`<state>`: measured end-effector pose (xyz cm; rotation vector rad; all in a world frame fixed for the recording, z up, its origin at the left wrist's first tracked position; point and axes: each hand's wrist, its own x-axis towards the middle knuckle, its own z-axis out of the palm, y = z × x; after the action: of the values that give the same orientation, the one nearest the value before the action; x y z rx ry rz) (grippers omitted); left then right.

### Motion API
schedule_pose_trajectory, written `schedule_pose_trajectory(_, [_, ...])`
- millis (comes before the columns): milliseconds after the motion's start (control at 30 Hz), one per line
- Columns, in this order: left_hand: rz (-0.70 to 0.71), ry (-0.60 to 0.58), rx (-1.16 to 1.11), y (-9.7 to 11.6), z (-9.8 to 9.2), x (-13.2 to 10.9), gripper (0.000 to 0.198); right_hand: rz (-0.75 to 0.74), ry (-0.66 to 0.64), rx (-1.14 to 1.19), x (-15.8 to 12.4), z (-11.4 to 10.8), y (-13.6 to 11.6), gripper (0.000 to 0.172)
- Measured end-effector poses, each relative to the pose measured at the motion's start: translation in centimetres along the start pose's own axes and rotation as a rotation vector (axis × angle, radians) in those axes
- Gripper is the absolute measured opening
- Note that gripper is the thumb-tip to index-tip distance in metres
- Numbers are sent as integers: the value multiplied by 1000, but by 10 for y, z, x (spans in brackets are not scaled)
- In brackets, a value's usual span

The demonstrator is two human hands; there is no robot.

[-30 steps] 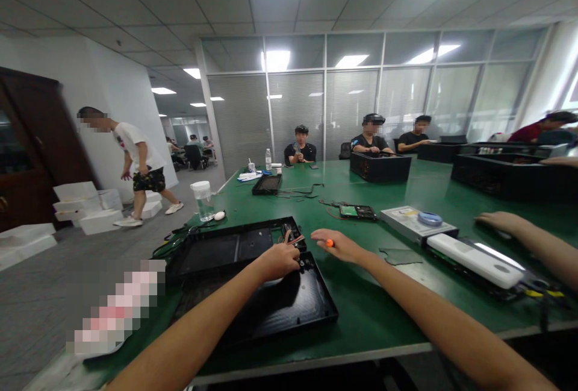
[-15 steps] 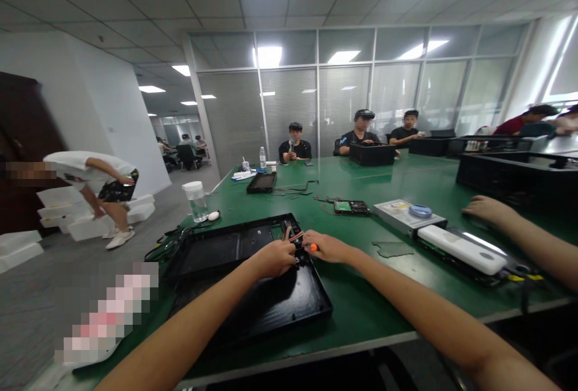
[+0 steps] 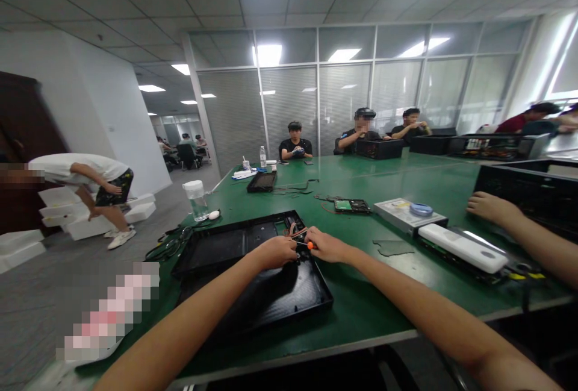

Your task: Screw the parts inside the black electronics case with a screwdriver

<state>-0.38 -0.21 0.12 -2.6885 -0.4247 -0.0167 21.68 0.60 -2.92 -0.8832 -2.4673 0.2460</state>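
Observation:
Two joined black casing parts lie before me on the green table, an upper tray (image 3: 235, 240) and a glossy panel (image 3: 289, 294). Over their right-hand junction, my left hand (image 3: 280, 251) is closed, its fingers pressed together on something small that I cannot make out. Just right of it, my right hand (image 3: 326, 245) is wrapped round an orange-ended screwdriver (image 3: 310, 246), whose thin shaft points left toward my left fingers. Reddish wires (image 3: 295, 232) rise from the casing between the two hands.
A clear jug (image 3: 197, 201) and black cables (image 3: 169, 245) are at the left. Toward the right are a circuit board (image 3: 345, 205), a metal drive (image 3: 401, 213), a white device (image 3: 463, 248) and another person's hand (image 3: 492, 209) at a black box (image 3: 533, 198). People sit opposite.
The screwdriver's orange end has shifted slightly left and its shaft now shows. The black box at the right has moved right, and the person's hand there touches it. People opposite have changed arm positions.

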Motion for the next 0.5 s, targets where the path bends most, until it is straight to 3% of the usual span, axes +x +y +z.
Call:
schedule_pose_trajectory(267, [15, 24, 7, -2, 3, 15, 11, -27, 27, 49, -5, -9, 13, 12])
schedule_pose_trajectory(500, [-31, 98, 46, 11, -3, 12, 14, -36, 62, 99, -9, -7, 17, 13])
